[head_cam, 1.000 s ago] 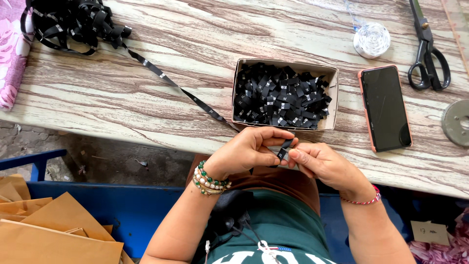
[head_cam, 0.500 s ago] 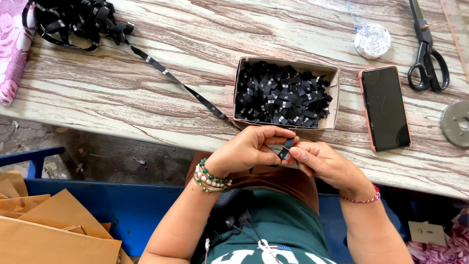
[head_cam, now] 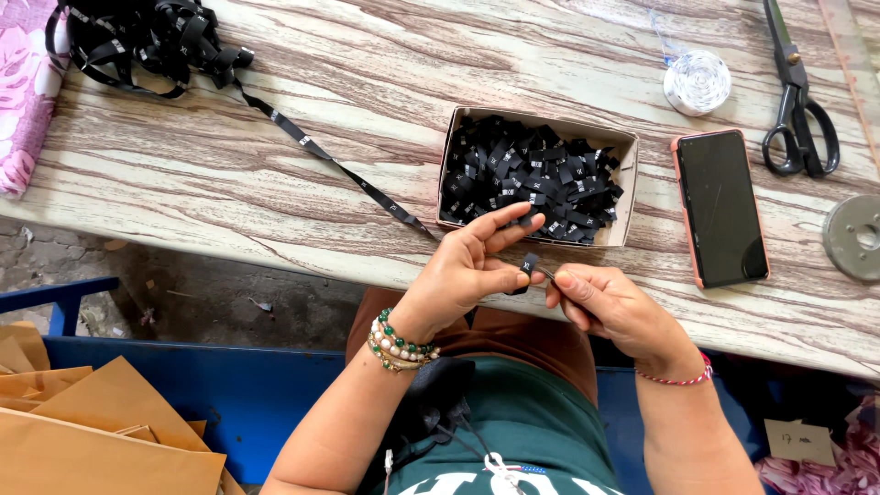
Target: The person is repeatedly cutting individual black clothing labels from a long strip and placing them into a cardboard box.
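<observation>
Item: small black label (head_cam: pixel 530 265), pinched in my left hand (head_cam: pixel 467 275) fingers just off the bench (head_cam: pixel 275 183) edge, below the box of labels (head_cam: pixel 536 179). Right hand (head_cam: pixel 610 307) fingers closed at its right end; long axis unclear.

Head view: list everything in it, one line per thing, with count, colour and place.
Table: one, streaked wood grain, across the top.
Cardboard box: one, tan, centre, full of black folded labels.
Label ribbon: one, black, piled top left, a strand trailing toward the hands.
Phone: one, dark screen, orange case, right of the box.
Scissors: one pair, black, top right.
Thread spool: one, whitish, top right.
Metal disc: one, grey, right edge.
Brown envelopes: several, bottom left.
Left hand: beaded bracelets, pinching a black label.
Right hand: red thread bracelet, touching the same label.
</observation>
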